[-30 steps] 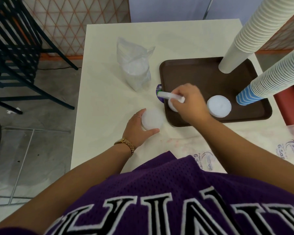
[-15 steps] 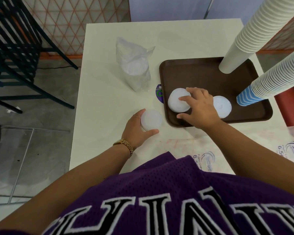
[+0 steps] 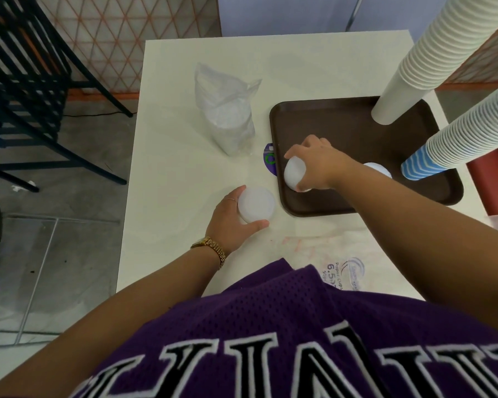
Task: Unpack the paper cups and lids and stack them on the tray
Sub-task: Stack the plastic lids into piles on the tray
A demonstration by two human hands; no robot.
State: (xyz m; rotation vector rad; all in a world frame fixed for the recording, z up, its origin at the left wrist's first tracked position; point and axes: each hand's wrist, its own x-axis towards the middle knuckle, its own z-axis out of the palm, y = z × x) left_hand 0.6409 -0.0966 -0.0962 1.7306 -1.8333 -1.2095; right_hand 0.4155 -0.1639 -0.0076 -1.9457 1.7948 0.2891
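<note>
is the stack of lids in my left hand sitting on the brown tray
No, the left hand holds its lid stack on the white table, just outside the brown tray.

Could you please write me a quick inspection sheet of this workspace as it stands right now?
Surface: cream table, faint reddish marks near the front edge.
Job's things: brown tray holds a white cup stack, a blue-striped cup stack and two piles of white lids; one pile lies mostly hidden behind the right arm. Another lid pile stands on the table, off the tray.
Clutter: clear bag of lids; empty printed wrapper; purple sticker beside the tray.
Grippers: left hand grips the off-tray pile; right hand grips the near-left tray pile.
Cables: black cable on the floor.
Surroundings: black chair, lattice wall.
</note>
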